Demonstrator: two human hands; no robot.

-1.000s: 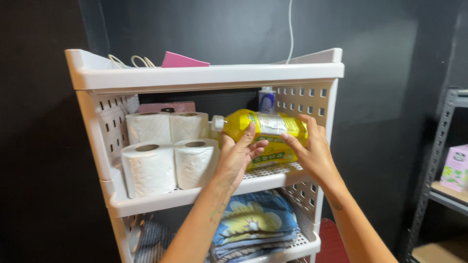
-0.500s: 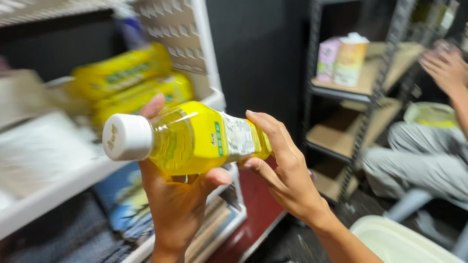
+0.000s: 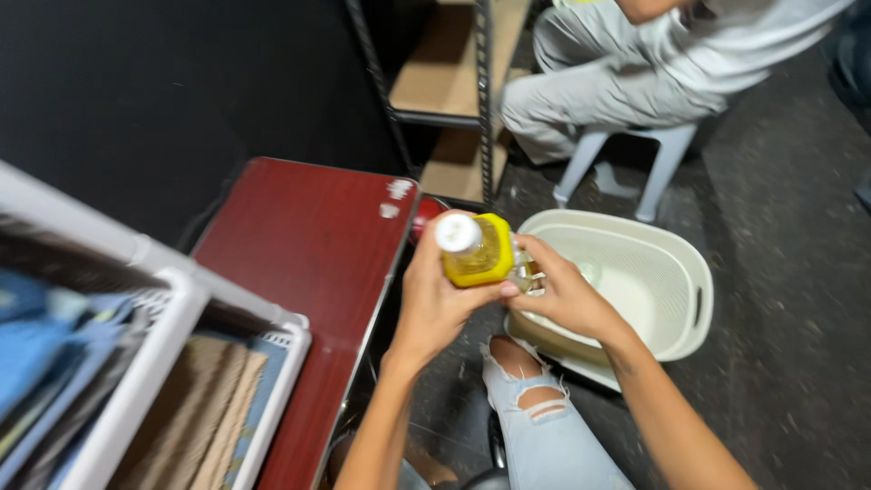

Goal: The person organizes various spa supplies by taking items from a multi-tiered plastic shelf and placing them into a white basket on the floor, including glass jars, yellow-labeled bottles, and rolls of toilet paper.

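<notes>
Fingers (image 3: 426, 272) of the left hand (image 3: 435, 304) are wrapping closed around a yellow bottle with a white cap (image 3: 474, 249), while the right hand (image 3: 564, 295) is curling shut on its far end. Moments ago the bottle was coming off the white shelving rack (image 3: 172, 336); now it is hovering low, above a dark red bench (image 3: 299, 245) edge and beside a cream plastic basin (image 3: 676, 272) on the floor. Behind, another person is sitting on a pale stool (image 3: 667, 154).

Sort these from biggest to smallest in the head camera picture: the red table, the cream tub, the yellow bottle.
1. Red table
2. Cream tub
3. Yellow bottle, held by both hands and nearest the camera, yet looking smallest.
</notes>
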